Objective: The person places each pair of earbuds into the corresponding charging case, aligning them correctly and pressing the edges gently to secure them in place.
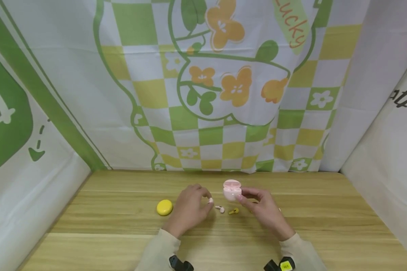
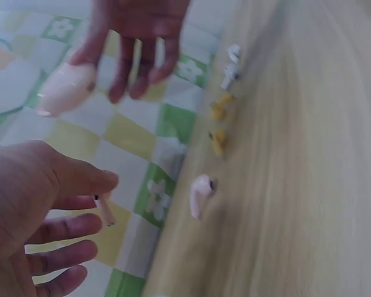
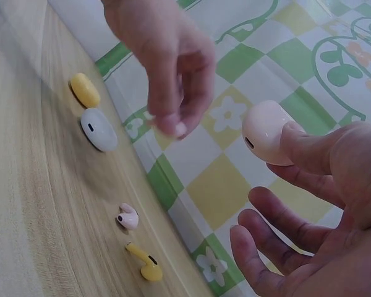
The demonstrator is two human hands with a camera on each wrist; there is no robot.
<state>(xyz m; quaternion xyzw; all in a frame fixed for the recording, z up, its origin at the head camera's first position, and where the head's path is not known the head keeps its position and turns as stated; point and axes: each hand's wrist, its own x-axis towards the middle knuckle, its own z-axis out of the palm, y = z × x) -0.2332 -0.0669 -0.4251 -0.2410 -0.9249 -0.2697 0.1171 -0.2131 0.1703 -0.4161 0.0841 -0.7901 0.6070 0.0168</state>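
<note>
My left hand point(image 1: 191, 207) pinches a pale pink earbud point(image 2: 105, 210) between thumb and index finger, with its stem poking out. Across from it, my right hand point(image 1: 266, 210) grips a pink earbud charging case point(image 1: 232, 192) by its side, raised over the table. The case's lid is flipped up in the head view; whether anything sits inside is too small to tell. A second pink earbud point(image 1: 220, 209) lies on the table between the hands, beside a yellow earbud point(image 1: 234, 211). The held earbud is apart from the case.
A closed yellow case point(image 1: 164, 207) lies left of my left hand. Near it is a white case point(image 3: 99, 129), hidden from the head view. Another yellow earbud point(image 2: 219, 106) and white earbuds point(image 2: 230, 75) lie along the wooden table point(image 1: 122, 241). A patterned cloth point(image 1: 210, 150) hangs behind.
</note>
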